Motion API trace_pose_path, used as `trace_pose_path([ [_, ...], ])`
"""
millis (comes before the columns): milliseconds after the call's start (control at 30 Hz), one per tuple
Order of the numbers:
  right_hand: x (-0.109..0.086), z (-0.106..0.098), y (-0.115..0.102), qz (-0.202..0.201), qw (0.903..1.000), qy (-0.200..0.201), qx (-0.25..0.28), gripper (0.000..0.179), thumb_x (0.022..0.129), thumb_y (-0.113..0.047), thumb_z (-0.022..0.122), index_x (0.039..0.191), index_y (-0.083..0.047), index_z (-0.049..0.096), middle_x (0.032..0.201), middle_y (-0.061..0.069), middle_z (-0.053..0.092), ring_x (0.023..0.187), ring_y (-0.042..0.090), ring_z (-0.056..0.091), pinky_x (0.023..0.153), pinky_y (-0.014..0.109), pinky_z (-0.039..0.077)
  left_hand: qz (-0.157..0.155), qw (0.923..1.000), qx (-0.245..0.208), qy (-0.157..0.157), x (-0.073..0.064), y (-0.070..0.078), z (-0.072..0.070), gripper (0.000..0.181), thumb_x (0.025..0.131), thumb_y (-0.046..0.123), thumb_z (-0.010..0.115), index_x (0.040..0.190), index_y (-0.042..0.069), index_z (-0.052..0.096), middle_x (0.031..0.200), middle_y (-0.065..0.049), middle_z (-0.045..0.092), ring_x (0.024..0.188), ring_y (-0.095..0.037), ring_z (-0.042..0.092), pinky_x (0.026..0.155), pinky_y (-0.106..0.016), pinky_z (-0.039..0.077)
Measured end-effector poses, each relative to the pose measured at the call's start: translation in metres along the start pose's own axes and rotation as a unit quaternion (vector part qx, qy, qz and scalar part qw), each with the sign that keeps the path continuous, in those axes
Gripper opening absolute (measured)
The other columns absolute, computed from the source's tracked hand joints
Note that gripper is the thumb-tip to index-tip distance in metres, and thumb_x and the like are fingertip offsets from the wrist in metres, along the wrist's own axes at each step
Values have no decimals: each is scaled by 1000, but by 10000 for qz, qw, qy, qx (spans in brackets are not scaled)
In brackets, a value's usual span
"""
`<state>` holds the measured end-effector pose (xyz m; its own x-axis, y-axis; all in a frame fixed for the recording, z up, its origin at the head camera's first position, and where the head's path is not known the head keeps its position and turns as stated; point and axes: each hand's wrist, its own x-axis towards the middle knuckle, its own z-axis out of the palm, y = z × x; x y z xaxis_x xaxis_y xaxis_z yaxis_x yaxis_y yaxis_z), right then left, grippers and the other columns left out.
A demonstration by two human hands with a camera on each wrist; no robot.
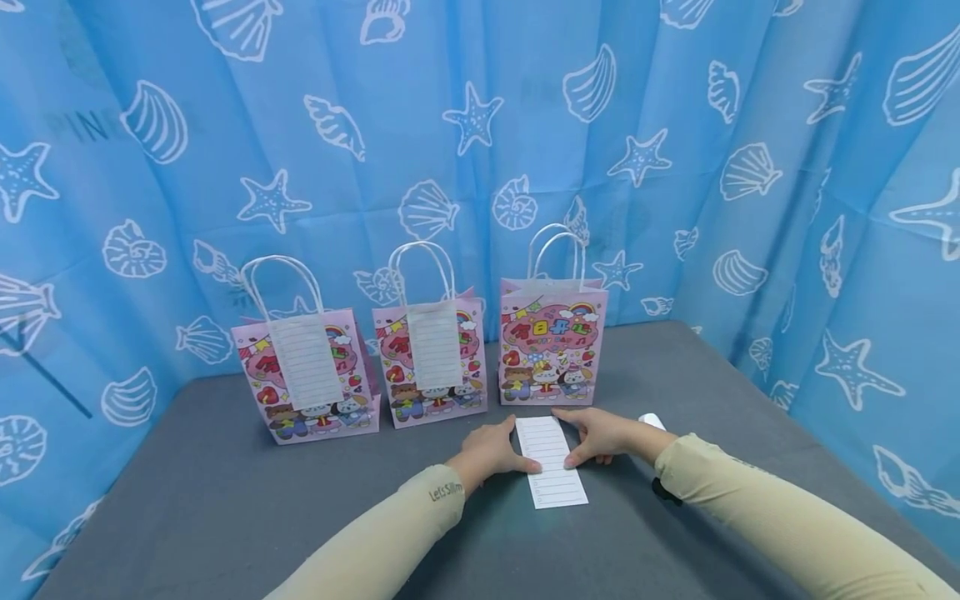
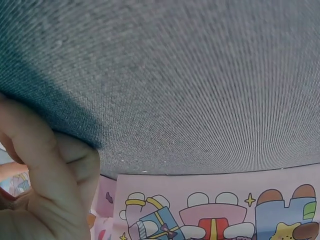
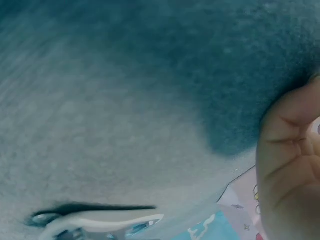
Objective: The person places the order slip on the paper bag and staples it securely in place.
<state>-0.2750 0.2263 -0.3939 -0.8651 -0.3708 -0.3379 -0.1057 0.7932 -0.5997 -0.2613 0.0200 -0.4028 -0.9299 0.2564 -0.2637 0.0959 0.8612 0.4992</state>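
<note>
A white lined sheet of list paper [image 1: 550, 483], with small boxes down its left side, lies on the grey table in front of the right-hand bag. My left hand [image 1: 489, 450] holds its left edge, thumb on top and index finger at the upper left corner. From the other side, my right hand [image 1: 597, 433] holds the right edge the same way, thumb on the paper. Curled fingers show at the left of the left wrist view; in the right wrist view, part of the right hand [image 3: 290, 160] shows at the right edge. The paper's underside is hidden.
Three pink cartoon paper bags stand in a row: a left bag [image 1: 363, 383], a middle bag [image 1: 474, 392] and a right bag [image 1: 553, 333]. Similar lined sheets hang on the left two. A white object [image 1: 651, 420] lies beyond my right wrist. A blue shell-print curtain [image 1: 472, 183] surrounds the table [image 1: 225, 517].
</note>
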Motion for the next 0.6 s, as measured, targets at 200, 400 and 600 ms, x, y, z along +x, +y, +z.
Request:
trace_pose_path([
  [200,2,2,-5,15,9999,129,-24,84,77,-18,84,147,-3,39,67,5,48,49,13,44,45,23,38,-12,9997,232,96,3,-2,1,88,77,47,80,147,8,43,141,-18,50,130,-37,44,104,-53,36],
  [400,2,4,-4,49,9998,190,11,81,76,-18,84,146,-6,44,67,5,46,49,13,43,44,23,37,1,10000,64,-8,2,-3,-2,78,82,44,77,145,10,46,140,-17,51,128,-37,46,103,-54,35],
  [600,-1,6,-4,54,9996,261,-35,77,75,-18,84,143,-9,49,69,6,47,51,14,43,45,24,38,-99,9995,-291,-9,2,-2,-2,64,86,38,75,140,12,53,113,-13,61,70,-25,61,61,-37,50],
])
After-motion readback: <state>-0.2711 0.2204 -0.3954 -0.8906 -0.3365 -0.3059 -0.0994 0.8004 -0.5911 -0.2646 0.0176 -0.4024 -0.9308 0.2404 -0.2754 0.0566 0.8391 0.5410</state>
